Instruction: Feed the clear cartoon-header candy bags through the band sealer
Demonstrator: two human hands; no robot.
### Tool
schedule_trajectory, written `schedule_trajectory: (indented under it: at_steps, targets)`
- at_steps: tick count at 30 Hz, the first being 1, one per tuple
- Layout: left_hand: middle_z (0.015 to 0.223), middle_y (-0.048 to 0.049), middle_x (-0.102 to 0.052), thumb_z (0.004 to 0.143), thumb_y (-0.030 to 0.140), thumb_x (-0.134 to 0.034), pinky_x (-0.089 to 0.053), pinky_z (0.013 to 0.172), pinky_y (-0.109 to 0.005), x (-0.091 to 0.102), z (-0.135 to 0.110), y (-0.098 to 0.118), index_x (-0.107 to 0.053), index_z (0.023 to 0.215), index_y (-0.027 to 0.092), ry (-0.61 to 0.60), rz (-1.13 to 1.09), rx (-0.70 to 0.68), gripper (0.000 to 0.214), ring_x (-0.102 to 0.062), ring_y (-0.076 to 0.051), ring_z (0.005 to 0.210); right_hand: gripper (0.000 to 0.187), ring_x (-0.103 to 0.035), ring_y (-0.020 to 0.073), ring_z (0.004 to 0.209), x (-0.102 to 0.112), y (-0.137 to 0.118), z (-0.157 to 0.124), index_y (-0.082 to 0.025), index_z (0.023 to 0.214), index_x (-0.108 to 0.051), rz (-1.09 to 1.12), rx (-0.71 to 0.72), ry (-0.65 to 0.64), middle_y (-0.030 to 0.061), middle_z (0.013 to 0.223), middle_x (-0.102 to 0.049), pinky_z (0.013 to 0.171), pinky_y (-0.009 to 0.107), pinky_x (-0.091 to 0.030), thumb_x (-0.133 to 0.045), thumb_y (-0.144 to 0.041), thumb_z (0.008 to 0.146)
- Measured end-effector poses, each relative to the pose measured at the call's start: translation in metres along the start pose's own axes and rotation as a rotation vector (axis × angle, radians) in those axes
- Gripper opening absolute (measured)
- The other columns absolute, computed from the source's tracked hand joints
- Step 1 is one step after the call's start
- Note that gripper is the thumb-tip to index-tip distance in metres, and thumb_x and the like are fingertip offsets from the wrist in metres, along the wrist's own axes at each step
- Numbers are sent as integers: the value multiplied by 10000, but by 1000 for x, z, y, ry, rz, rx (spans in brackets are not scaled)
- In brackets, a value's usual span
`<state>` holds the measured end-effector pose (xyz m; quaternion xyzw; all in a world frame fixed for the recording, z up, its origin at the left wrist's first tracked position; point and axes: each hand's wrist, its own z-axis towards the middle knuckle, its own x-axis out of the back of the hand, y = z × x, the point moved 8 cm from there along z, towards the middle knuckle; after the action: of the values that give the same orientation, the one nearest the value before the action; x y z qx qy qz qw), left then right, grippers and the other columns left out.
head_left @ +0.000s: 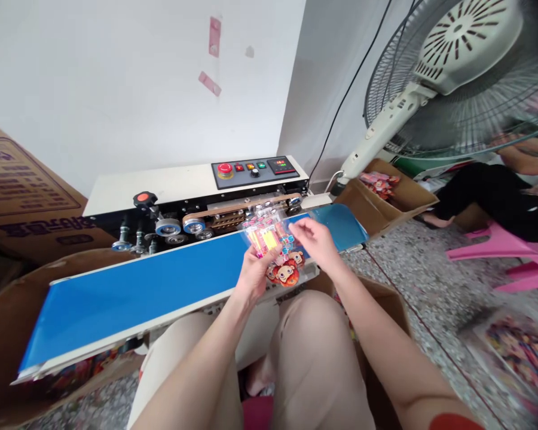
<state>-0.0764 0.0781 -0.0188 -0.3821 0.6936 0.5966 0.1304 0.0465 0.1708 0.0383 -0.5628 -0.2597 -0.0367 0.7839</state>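
My left hand [254,272] grips a clear plastic packet [269,237] from below, its thumb lying across the front. Colourful printed pieces fill the packet, and a cartoon head with red hair [287,272] shows at its lower end. At the packet's right edge, my right hand [316,242] has its fingers closed in a pinch on the clear film. Both hands are over the blue conveyor belt [152,283] of a sealing machine, just in front of its brown band and rollers [195,226].
The machine's control panel [255,172] has a red stop button. A fan [452,71] hangs over the right side. Cardboard boxes [31,197] stand left and right. Another person's leg [479,194] is beside a pink stool [511,257]. A blurred clear bag [520,352] lies on the floor.
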Motion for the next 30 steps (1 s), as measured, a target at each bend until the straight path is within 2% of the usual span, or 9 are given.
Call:
schedule_trajectory:
  at_steps: [2,4,9,12,16,20,23,27,30]
  targets:
    - [913,-90,-748,527,298,-886,-523,823,-357,-2,-1,0,-697,985,155,-9,-1,-7,516,-695,-257,878,356,-544,146,618,-2,-7,-12,-211,722,-551,21,24,26,3,682,-600,602,251,-436,-565,-554,818]
    - [925,-93,-746,537,299,-881,-525,812,-354,-4,-1,-1,-696,985,152,-11,1,-3,507,-695,-253,866,352,-535,139,600,8,5,-15,-210,740,-535,34,-6,126,-7,666,-582,585,248,-432,-556,-552,822]
    - [921,-84,-743,530,304,-883,-525,786,-338,-2,-2,1,-693,962,155,8,13,-9,494,-694,-226,813,328,-532,150,565,67,77,9,-211,836,-519,-86,-170,420,-15,636,-563,550,255,-415,-495,-538,834]
    - [882,-78,-740,523,323,-885,-524,764,-330,-1,-2,4,-696,930,148,8,29,-22,481,-689,-212,772,236,-544,168,597,86,106,32,-210,772,-518,-362,-293,442,9,648,-581,572,266,-392,-499,-437,835]
    - [845,-70,-736,553,323,-873,-524,733,-314,0,-1,2,-695,915,142,16,47,-6,442,-677,-190,725,197,-579,197,657,69,106,52,-210,772,-566,-563,-302,276,44,698,-635,607,280,-382,-511,-384,847]
    - [872,-83,-740,549,327,-874,-525,744,-317,-1,0,-1,-696,933,139,1,54,5,463,-683,-201,748,199,-614,225,748,52,85,47,-205,917,-619,-667,-151,257,85,825,-687,673,303,-404,-475,-338,880]
    - [885,-89,-742,533,323,-880,-525,763,-329,-2,0,-1,-699,950,141,-9,57,-8,489,-690,-223,788,199,-624,230,779,40,77,42,-205,924,-637,-625,-97,219,85,839,-693,711,314,-427,-500,-339,869]
    - [916,-93,-742,558,323,-869,-522,781,-330,0,1,1,-703,954,142,7,58,-32,466,-688,-217,799,328,-621,218,756,23,55,36,-202,877,-649,-325,-69,174,79,813,-680,701,321,-469,-479,-482,881]
    - [933,-96,-740,573,329,-861,-524,770,-328,0,1,1,-702,961,140,10,76,-34,459,-685,-212,786,467,-624,189,711,-6,36,19,-201,901,-657,135,-174,-48,58,808,-674,633,295,-505,-450,-617,859]
